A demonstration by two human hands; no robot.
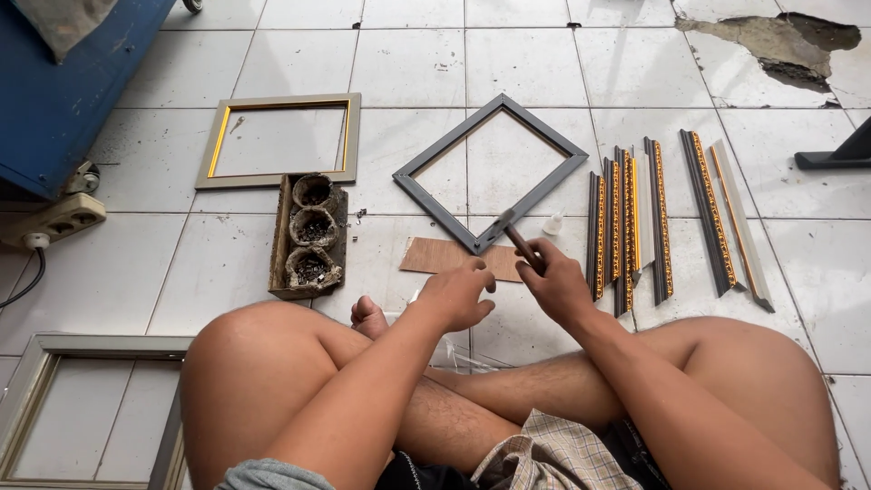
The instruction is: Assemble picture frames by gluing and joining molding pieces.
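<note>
My right hand [555,284] grips the wooden handle of a small hammer [508,231], its head blurred just over the near corner of a dark grey square frame [426,195] lying diamond-wise on the tiled floor. My left hand [456,295] is loosely curled beside that corner, near a brown cardboard piece [437,257] under the frame's tip; whether it pinches something small I cannot tell. I sit cross-legged with bare knees low in the view.
Several cut moulding strips [662,222] with gold trim lie to the right. A wooden tray [279,245] with three bowls of small nails is at left, a gold-edged frame [210,145] behind it, another frame [27,377] at bottom left, a blue cabinet [63,100] and power strip [54,220] at far left.
</note>
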